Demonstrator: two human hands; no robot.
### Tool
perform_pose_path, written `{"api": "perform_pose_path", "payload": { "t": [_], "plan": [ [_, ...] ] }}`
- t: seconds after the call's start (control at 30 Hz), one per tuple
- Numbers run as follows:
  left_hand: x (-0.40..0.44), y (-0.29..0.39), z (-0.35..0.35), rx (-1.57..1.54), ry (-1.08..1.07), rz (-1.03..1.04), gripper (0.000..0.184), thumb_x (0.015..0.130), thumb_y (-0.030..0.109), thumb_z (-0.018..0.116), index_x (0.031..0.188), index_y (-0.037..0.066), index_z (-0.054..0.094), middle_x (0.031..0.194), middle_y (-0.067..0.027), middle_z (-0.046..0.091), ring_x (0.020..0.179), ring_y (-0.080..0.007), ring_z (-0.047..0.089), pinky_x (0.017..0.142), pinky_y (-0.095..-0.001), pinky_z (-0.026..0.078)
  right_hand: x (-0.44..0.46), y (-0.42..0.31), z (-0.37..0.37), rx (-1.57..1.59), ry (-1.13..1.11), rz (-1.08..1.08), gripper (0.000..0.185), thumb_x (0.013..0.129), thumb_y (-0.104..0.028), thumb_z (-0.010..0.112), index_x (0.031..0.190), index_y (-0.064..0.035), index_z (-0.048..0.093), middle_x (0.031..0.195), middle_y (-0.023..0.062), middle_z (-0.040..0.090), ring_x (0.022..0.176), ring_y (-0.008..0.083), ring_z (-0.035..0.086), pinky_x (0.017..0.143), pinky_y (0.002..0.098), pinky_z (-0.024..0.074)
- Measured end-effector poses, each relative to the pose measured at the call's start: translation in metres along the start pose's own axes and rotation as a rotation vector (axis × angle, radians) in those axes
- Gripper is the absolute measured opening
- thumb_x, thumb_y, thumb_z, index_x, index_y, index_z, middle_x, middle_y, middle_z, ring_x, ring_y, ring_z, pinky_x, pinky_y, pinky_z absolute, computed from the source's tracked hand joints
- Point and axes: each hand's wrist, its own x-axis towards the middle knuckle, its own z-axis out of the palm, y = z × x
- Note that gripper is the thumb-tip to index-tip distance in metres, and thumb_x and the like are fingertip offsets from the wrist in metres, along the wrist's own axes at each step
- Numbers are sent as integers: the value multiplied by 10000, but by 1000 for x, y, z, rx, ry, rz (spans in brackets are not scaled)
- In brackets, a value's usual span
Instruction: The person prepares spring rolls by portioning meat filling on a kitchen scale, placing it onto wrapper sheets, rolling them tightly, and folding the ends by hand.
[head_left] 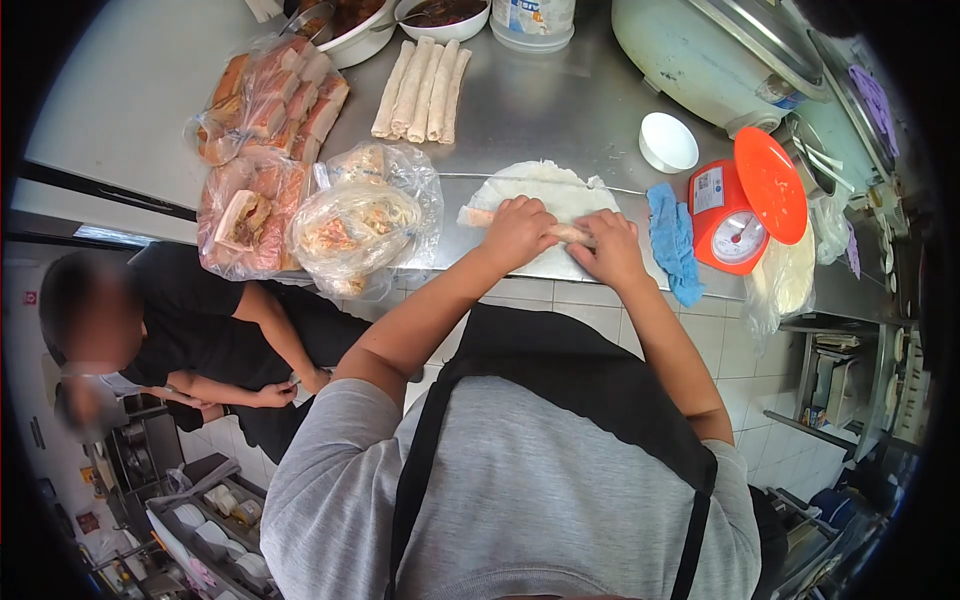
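A thin white round wrapper sheet lies on the steel counter at its front edge. Along its near part runs a pale, pinkish strip of filling, partly covered by my fingers. My left hand is curled over the middle of this strip, fingertips pressed down. My right hand pinches around the strip's right end, thumb on the near side. Beyond the wrapper, several finished long rolls lie side by side.
Bagged pork slabs and a bag of shredded food lie left. A blue cloth, red scale and white bowl stand right. A large pot is behind. Another person is at my left.
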Motion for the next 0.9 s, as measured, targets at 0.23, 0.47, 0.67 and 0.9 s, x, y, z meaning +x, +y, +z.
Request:
{"api": "perform_pose_path", "payload": {
  "t": [0.23, 0.47, 0.67, 0.9],
  "plan": [
    [-1, -3, -7, -19, -50, 5, 243, 644, 215, 702, 864, 126, 650, 843, -20, 552, 859, -225, 506, 769, -369, 367, 7, -4, 11, 14, -128, 26, 231, 674, -208, 671, 881, -115, 628, 868, 53, 561, 879, 237, 520, 768, 376, 367],
    [-5, -8, -22, -20, -70, -37, 281, 634, 196, 715, 895, 126, 636, 884, -32, 552, 878, -244, 504, 775, -377, 356, 12, -11, 18, 36, -83, 24, 229, 665, -214, 677, 870, -123, 632, 865, 52, 564, 881, 241, 519, 772, 383, 369],
    [-30, -36, -47, 22, 20, -124, 273, 633, 184, 723, 884, 119, 639, 899, -51, 543, 906, -252, 495, 792, -389, 354, -18, 24, -11, -13, 10, 98, 252, 658, -200, 691, 890, -121, 634, 888, 45, 567, 866, 247, 512, 760, 374, 361],
    [-34, -46, -50, -8, 13, -139, 259, 649, 199, 724, 881, 118, 645, 915, -46, 566, 915, -243, 503, 820, -386, 349, -26, 33, -13, 60, 5, 127, 231, 675, -210, 688, 879, -113, 640, 886, 37, 576, 869, 247, 513, 774, 373, 364]
  ]
}}
